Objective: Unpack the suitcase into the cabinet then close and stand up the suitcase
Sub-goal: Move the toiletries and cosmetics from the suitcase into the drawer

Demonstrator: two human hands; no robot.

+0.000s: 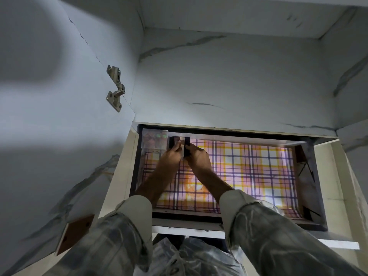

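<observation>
The unpacking step is in hand: both hands reach into the pulled-out cabinet drawer (310,188) in the middle of the frame, setting a small dark box (180,145) at its far left end. The left hand (169,156) has its fingers curled round the box's left side, and the right hand (198,158) grips its right side, so the box is held between them, just beside a clear plastic case (154,139) that already sits in the drawer's upper-left corner. What the case holds is too blurred to tell. The drawer floor is lined with a plaid sheet (249,166), otherwise bare where it shows. Next, as I judge it, the box needs lowering flat against the case, then both hands let go. The suitcase is not in view. An open cabinet door with its hinge (116,88) stands at the left.
</observation>
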